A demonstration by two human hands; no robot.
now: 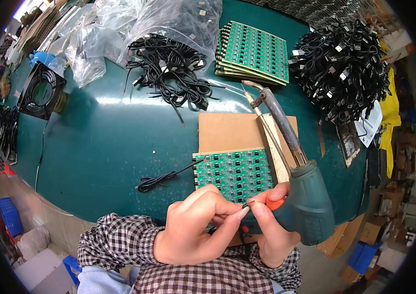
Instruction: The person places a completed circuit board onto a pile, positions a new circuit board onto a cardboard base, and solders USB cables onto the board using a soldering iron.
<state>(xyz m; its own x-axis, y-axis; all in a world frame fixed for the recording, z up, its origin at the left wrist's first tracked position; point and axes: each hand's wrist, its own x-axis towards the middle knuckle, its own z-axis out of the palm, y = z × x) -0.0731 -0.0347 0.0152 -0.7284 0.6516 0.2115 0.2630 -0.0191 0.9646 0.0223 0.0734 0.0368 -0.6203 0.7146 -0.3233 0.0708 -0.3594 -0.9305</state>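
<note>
Close to my body, both hands meet just below a panel of small green circuit boards (232,174). My left hand (200,228) is closed in a pinch on the thin black end of a cable (245,206). With my right hand (272,228) I hold a dark green soldering gun (309,203), its orange trigger beside my fingers. My right thumb and fingertip also meet the cable's end. The gun's metal tip points away from me, above the cardboard. One coiled black cable (156,182) lies left of the panel, its end reaching the panel's upper left corner.
Behind stand a stack of green circuit panels (254,51), loose black cables (168,68) and plastic bags (168,22). A big heap of black cables (340,68) is at far right. Brown cardboard (227,132) underlies the panel. A black fan (42,90) stands at left.
</note>
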